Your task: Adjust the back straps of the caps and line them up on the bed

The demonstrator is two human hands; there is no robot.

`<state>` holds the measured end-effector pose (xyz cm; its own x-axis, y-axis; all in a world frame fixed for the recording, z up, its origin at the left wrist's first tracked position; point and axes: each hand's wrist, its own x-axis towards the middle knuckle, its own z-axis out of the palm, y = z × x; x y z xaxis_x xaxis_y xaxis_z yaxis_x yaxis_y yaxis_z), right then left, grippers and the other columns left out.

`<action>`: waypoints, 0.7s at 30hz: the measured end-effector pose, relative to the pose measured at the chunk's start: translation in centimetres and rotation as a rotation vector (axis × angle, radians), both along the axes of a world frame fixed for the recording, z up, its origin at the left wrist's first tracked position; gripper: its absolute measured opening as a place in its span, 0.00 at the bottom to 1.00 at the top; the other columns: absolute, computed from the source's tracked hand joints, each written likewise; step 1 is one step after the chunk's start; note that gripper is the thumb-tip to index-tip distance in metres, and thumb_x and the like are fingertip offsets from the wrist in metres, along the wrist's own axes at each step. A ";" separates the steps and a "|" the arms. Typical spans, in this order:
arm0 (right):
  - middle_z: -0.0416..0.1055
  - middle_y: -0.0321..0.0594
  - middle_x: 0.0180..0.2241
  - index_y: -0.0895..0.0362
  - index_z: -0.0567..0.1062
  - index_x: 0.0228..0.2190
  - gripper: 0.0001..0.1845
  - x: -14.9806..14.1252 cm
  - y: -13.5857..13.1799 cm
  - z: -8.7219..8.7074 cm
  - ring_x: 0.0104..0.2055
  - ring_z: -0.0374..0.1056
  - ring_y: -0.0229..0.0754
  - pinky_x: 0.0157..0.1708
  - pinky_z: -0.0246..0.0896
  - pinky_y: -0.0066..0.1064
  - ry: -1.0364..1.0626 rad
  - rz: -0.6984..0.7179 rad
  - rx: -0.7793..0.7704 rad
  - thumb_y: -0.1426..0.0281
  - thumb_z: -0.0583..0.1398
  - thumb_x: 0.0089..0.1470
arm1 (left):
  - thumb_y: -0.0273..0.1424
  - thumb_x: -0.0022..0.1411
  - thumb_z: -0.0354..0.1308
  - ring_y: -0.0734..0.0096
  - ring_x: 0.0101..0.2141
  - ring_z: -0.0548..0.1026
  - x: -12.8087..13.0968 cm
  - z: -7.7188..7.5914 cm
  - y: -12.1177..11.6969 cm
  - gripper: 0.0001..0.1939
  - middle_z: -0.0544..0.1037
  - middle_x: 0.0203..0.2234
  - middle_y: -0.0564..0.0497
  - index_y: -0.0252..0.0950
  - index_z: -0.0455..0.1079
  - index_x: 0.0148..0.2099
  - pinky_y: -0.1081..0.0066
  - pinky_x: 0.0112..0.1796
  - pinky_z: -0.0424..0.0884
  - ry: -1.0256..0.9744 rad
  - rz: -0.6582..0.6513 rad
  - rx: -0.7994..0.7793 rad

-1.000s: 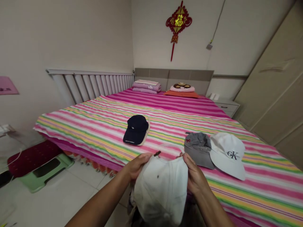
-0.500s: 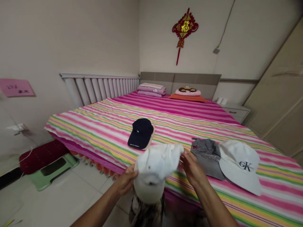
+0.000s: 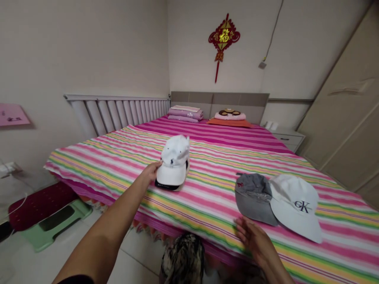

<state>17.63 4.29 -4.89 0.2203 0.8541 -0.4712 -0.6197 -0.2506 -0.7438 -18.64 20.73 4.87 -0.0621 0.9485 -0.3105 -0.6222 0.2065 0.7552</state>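
A white baseball cap (image 3: 173,156) with a small dark emblem lies on top of a navy cap (image 3: 166,186), whose dark brim edge shows below. My left hand (image 3: 151,172) is closed on the left side of the white cap, where crown and brim meet. My right hand (image 3: 254,238) is empty with its fingers apart, low over the near edge of the bed. Closest to it is a grey cap (image 3: 254,197) with a red mark. A second white cap (image 3: 296,207) with dark letters overlaps the grey one on the right.
The bed (image 3: 213,205) has a striped sheet. Folded bedding (image 3: 185,114) and a pillow stack (image 3: 229,120) lie by the headboard (image 3: 239,103). A radiator (image 3: 118,114) runs along the left wall. A green stool (image 3: 56,223) and a nightstand (image 3: 287,138) flank the bed.
The white cap moved from both hands, near my lap, forward onto the navy cap. My right hand let go and drew back to the lower right; my left hand reached forward with the cap.
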 end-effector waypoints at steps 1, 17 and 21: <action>0.75 0.37 0.25 0.57 0.70 0.28 0.12 0.8 -0.2 -0.6 0.25 0.71 0.39 0.25 0.67 0.28 0.002 -0.019 -0.037 0.75 0.65 0.36 | 0.16 0.50 0.51 0.62 0.24 0.75 -0.1 -1.3 -0.2 0.14 0.77 0.20 0.44 0.24 0.69 0.41 0.63 0.34 0.72 0.013 -0.003 -0.045; 0.71 0.32 0.20 0.55 0.67 0.22 0.06 5.0 1.3 -2.2 0.25 0.69 0.35 0.30 0.67 0.24 0.001 -0.276 -0.033 0.77 0.59 0.42 | 0.22 0.49 0.53 0.62 0.23 0.74 -0.5 -3.6 0.5 0.07 0.74 0.17 0.46 0.28 0.69 0.33 0.63 0.30 0.71 0.260 0.212 -0.206; 0.69 0.29 0.18 0.52 0.65 0.21 0.07 6.4 3.0 -1.9 0.22 0.68 0.36 0.29 0.68 0.29 0.004 -0.313 -0.012 0.76 0.59 0.41 | 0.23 0.48 0.54 0.64 0.25 0.73 -0.5 -3.8 0.2 0.05 0.72 0.18 0.48 0.29 0.67 0.31 0.64 0.32 0.69 0.419 0.316 -0.168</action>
